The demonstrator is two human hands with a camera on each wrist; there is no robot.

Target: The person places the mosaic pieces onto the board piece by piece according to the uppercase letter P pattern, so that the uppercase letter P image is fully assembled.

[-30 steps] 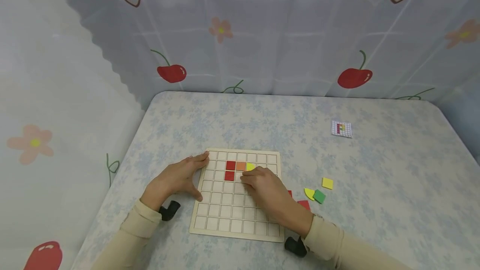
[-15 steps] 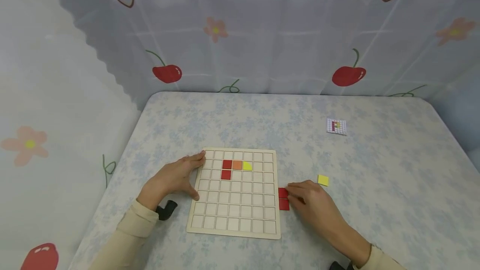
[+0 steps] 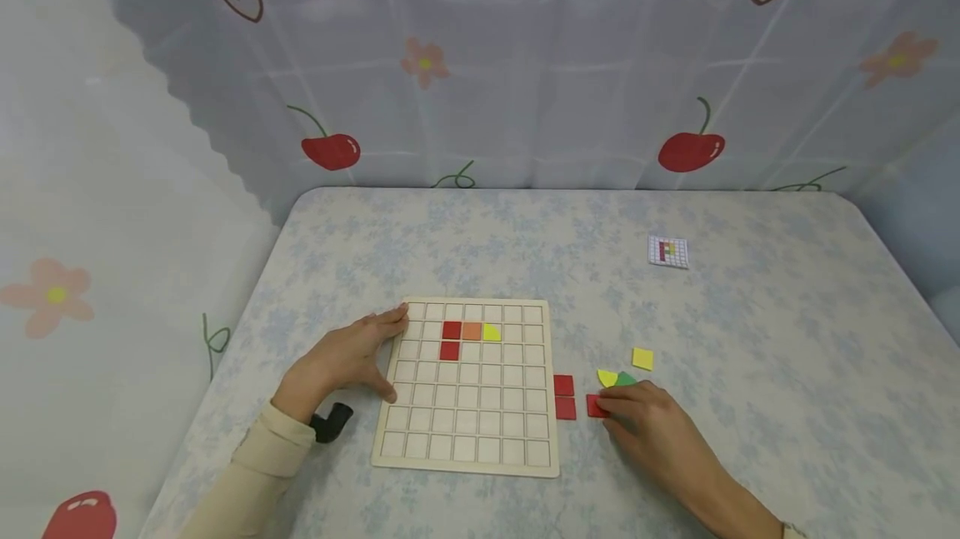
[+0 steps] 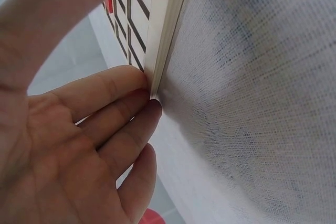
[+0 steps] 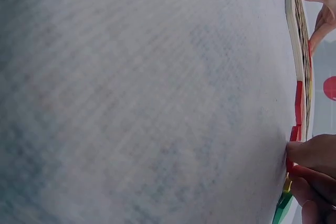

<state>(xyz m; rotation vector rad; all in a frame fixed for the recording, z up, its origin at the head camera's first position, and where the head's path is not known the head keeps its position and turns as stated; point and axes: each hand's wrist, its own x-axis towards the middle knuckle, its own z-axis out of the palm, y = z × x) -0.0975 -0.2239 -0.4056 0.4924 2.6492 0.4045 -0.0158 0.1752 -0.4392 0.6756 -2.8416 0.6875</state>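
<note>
A wooden grid board [image 3: 465, 467] lies flat on the table. In its upper rows sit two red squares [image 3: 451, 341], an orange square [image 3: 471, 331] and a yellow quarter-round tile [image 3: 491, 332]. My left hand [image 3: 345, 364] rests along the board's left edge, thumb and fingers spread; in the left wrist view its fingertips touch the rim [image 4: 157, 61]. To the right of the board, my right hand [image 3: 663, 431] pinches a loose red square tile [image 3: 596, 406] between thumb and fingers, low at the tabletop. Part of that tile is hidden under the fingers.
Two red tiles [image 3: 565, 397] lie against the board's right edge. Just behind the right hand are another yellow quarter-round tile [image 3: 607, 376], a green tile [image 3: 626, 378] and a yellow square [image 3: 642, 358]. A small pattern card [image 3: 668, 252] lies farther back.
My right hand has moved from the board's upper part to the loose tiles at the right, and now pinches a red tile. The yellow quarter-round tile is uncovered. My left hand stays at the board.
</note>
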